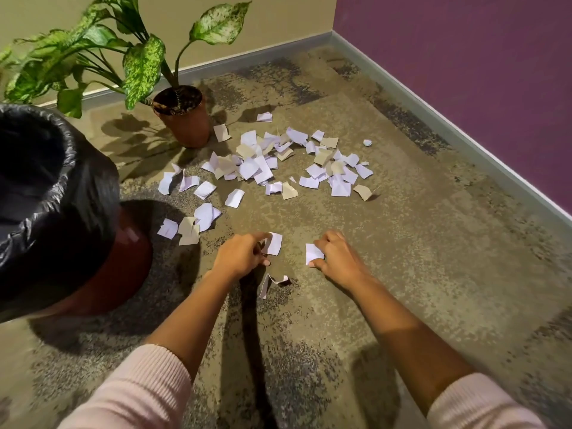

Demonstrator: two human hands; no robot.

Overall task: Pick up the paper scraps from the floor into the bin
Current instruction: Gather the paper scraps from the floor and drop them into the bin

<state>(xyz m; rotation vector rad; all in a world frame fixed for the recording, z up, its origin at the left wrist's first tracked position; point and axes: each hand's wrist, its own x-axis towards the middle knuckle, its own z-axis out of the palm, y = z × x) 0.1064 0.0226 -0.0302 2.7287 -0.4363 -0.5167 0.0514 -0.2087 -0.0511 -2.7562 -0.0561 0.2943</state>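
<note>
Several white and tan paper scraps (263,162) lie scattered on the mottled carpet, most in a heap near the plant pot. My left hand (240,253) pinches a white scrap (275,243) just above the floor. To its right, my right hand (337,255) pinches another white scrap (313,252). A curled white scrap (272,281) lies on the carpet between my forearms. The bin (55,205), brown with a black bag liner, stands at the left, close to my left arm.
A potted plant (182,116) with broad spotted leaves stands behind the scraps by the beige wall. A purple wall with a grey skirting board (448,125) runs along the right. A few scraps (188,226) lie beside the bin's base.
</note>
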